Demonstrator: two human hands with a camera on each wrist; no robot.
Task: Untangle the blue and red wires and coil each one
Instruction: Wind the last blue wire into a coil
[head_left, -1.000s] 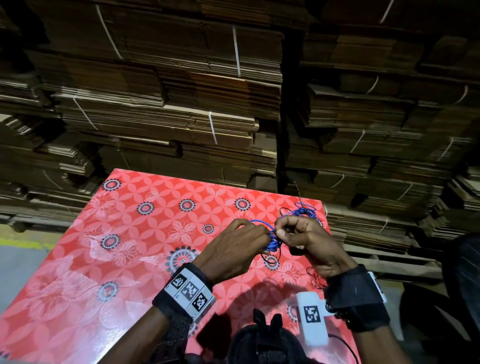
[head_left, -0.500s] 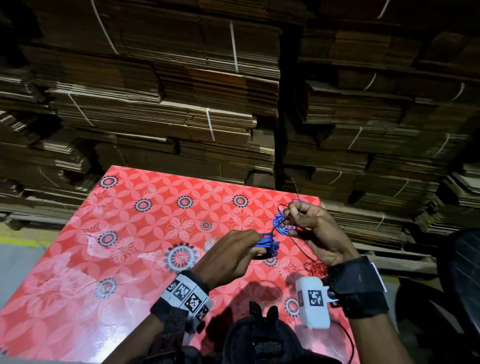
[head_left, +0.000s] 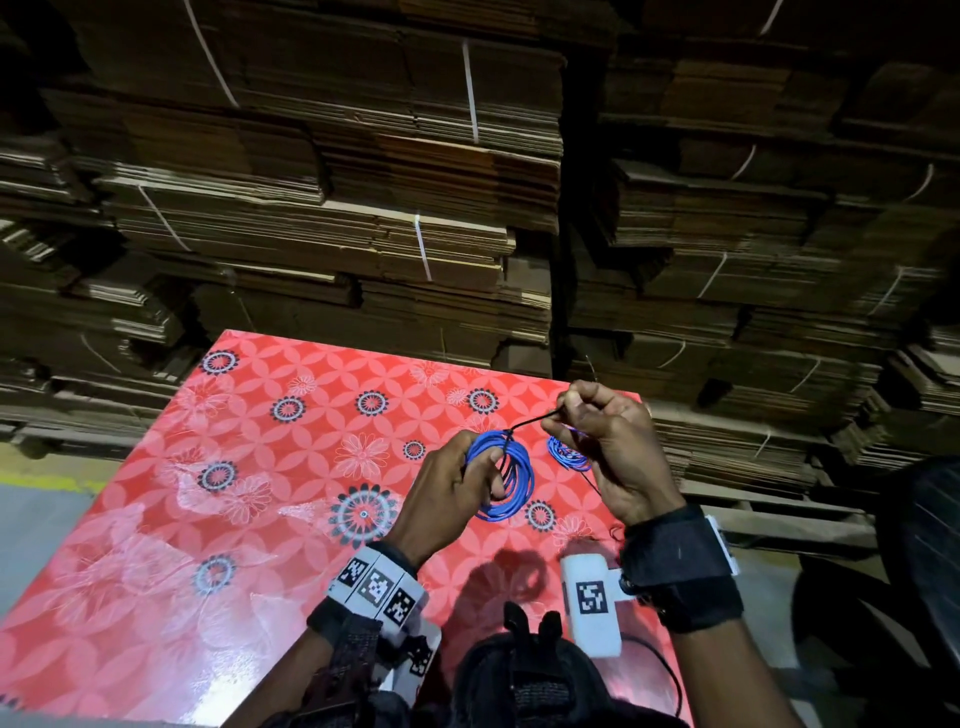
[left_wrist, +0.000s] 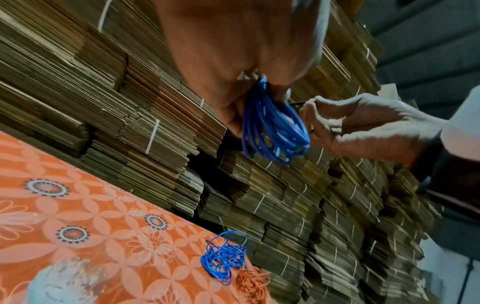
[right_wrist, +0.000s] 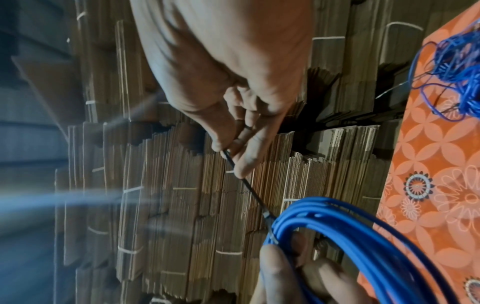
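My left hand (head_left: 457, 483) grips a neat coil of blue wire (head_left: 511, 475) above the red floral table (head_left: 249, 467). In the left wrist view the blue coil (left_wrist: 272, 131) hangs from the fingers. My right hand (head_left: 587, 421) pinches a thin black strand (head_left: 532, 420) that runs taut down to the coil; the black strand (right_wrist: 249, 189) meets the blue coil (right_wrist: 337, 218) at its top. A loose blue tangle (left_wrist: 224, 257) lies near the table's far right corner beside a red wire tangle (left_wrist: 250, 281). From the head, the blue tangle (head_left: 566, 456) is partly hidden by my right hand.
Tall stacks of strapped flattened cardboard (head_left: 363, 208) rise just beyond the table's far edge and to the right. A dark chair (head_left: 919, 545) stands at the right. The left and middle of the table carry nothing that shows.
My hands have drawn apart. The left one now holds the blue coil spread open and lower; the right has risen and pulled the black strand taut.
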